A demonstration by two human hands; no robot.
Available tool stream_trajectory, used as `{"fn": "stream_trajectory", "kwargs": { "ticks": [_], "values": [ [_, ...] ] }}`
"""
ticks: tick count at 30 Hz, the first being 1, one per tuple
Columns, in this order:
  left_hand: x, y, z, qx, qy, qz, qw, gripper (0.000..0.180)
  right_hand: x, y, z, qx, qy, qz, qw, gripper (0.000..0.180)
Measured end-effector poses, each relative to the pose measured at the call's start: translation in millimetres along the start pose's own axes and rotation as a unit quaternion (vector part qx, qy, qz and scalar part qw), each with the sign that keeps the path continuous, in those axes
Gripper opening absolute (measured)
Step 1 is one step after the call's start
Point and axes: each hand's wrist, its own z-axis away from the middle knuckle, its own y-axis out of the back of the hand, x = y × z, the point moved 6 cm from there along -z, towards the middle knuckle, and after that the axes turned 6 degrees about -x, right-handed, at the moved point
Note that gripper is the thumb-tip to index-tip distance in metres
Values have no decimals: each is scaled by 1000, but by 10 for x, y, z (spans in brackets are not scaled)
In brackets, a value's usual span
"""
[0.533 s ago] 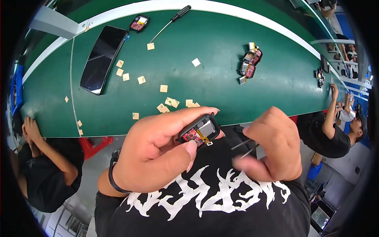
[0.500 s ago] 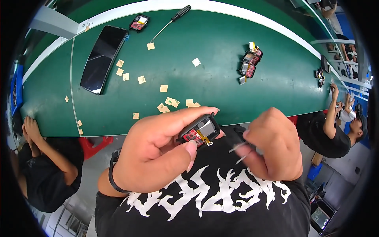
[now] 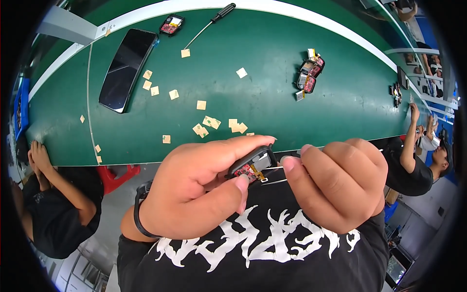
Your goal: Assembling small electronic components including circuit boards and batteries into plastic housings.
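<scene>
My left hand (image 3: 204, 182) is closed on a small black watch-like device housing (image 3: 260, 153), tilted above the table's near edge. Inside the housing show a red circuit board, a silvery battery-like block and a yellow flex strip whose small white-framed end (image 3: 264, 180) sticks out past the rim. Between the thumb and fingers of my right hand (image 3: 340, 182) are slim metal tweezers (image 3: 276, 168). Their tips reach the housing's right side, close to the flex strip; I cannot tell whether they touch it.
On the green table (image 3: 262, 107) lie several beige adhesive squares (image 3: 201, 105), a black phone (image 3: 127, 70), a screwdriver (image 3: 214, 22), one housing (image 3: 171, 24) at the back and a cluster of housings (image 3: 310, 73) to the right. Other people sit at left and right, one with folded hands (image 3: 40, 155).
My right hand has turned and brought the tweezers leftward, so their tips are now beside the housing. My left hand has shifted slightly right and down with the housing.
</scene>
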Motion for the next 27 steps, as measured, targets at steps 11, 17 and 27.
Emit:
{"fn": "stream_trajectory", "kwargs": {
  "ticks": [11,17,27],
  "values": [
    [-13,-36,27,-23,-42,-32,998,45,-70,-21,37,24,9,-76,997,23],
    [-14,-74,45,-23,-47,-35,998,43,-99,-5,73,21,22,-82,996,26],
    [-13,-81,31,-25,-38,-68,997,43,-110,1,102,26,0,-73,997,25]
  ]
}}
